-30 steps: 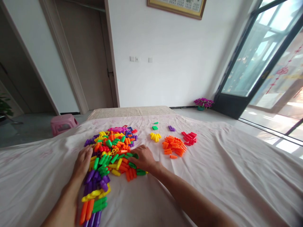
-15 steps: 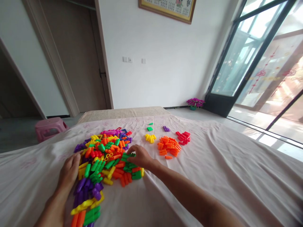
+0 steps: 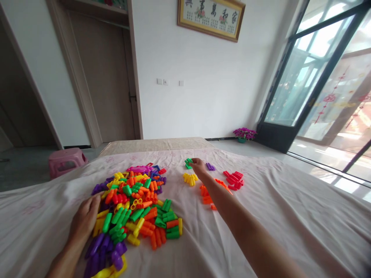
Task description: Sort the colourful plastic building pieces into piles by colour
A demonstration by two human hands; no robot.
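A large mixed heap of plastic pieces (image 3: 130,208) in green, orange, yellow, purple and red covers the left of the cloth. Against its left edge rests my left hand (image 3: 86,210), its fingers close together and partly hidden; what they may hold does not show. My right hand (image 3: 199,165) reaches to the far middle, fingers closed at the green pieces (image 3: 188,163). Around it lie small groups sorted by colour: yellow pieces (image 3: 190,179), purple pieces (image 3: 210,166), red pieces (image 3: 234,179), and orange pieces (image 3: 206,199) partly covered by my right forearm.
A pale, wrinkled cloth (image 3: 290,216) covers the surface. A pink stool (image 3: 67,161) stands on the floor at the left. Purple flowers in a green pot (image 3: 244,134) are by the glass door, beyond the far right edge.
My right hand has moved from the mixed heap forward and right to the green group, where more green now shows. My left hand stays by the heap. The view has tilted up slightly.
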